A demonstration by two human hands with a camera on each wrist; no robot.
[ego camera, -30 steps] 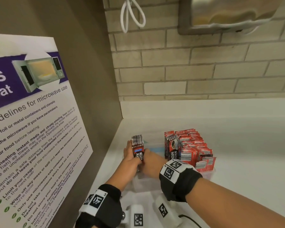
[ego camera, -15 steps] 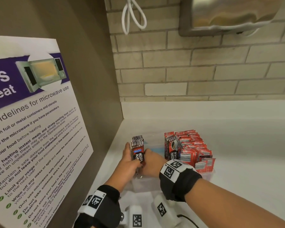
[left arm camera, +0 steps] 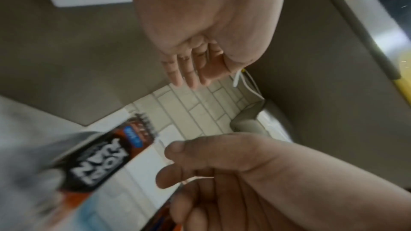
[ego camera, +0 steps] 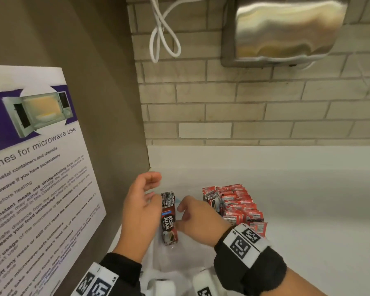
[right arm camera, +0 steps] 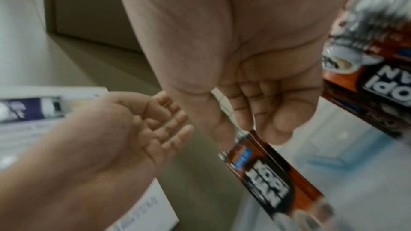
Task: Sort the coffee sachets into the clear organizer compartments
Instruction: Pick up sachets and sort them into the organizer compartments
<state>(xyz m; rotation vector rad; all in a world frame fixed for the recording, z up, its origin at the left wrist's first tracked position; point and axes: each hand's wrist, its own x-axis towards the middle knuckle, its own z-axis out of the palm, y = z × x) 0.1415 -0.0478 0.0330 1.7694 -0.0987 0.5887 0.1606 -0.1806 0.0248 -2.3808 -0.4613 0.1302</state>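
Your right hand [ego camera: 198, 218] w/ curled fingers touches the Kopi Juan sachet stack [ego camera: 168, 218], upright in the clear organizer's [ego camera: 158, 261] left compartment; whether it grips, I can't tell. Left hand [ego camera: 140, 208] is loose, holding nothing. Unbraced, the stack could topple; beyond it, red sachets [ego camera: 235, 205] overhang the organizer's right side and a bump could spill them.

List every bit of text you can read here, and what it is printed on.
"KOPI JUAN": brown sachets in the clear organizer.
"...lines for microwave use": wall poster; its smaller lines only partly legible.
Red sachets: print too small to read.
Wristband markers: patterns, no words.
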